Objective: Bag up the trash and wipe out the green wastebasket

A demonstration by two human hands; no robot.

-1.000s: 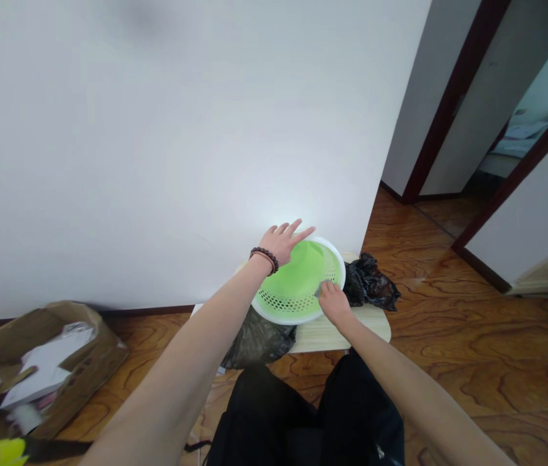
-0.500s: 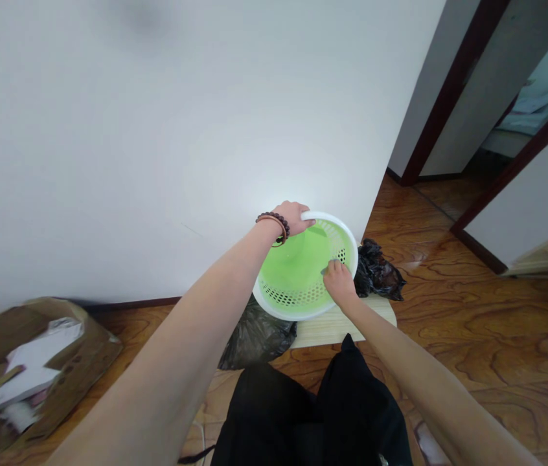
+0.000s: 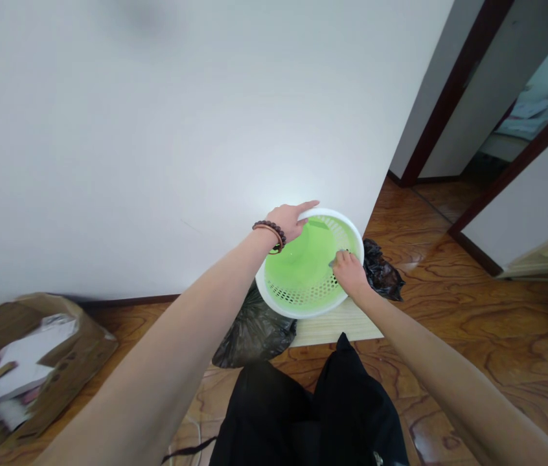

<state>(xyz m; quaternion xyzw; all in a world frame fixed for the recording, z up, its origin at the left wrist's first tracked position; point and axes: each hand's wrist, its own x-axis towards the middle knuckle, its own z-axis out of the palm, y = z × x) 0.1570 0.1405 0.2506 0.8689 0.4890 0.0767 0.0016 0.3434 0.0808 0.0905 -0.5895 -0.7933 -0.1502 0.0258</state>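
Your left hand (image 3: 287, 222) grips the far rim of the green basket (image 3: 303, 259), which is above the pale counter (image 3: 335, 325) between black bags (image 3: 254, 331). Your right hand (image 3: 350, 273) curls its fingers (image 3: 342, 257) around a grey scrap (image 3: 332, 263) inside.

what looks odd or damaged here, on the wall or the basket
A thin, dark line marks the white wall to the left of the left hand, perhaps a scratch. The green basket shows no visible damage.

hands (image 3: 350, 270): bare | left-wrist dark beaded bracelet (image 3: 278, 232), brown band (image 3: 274, 253) | black trousers (image 3: 259, 414)
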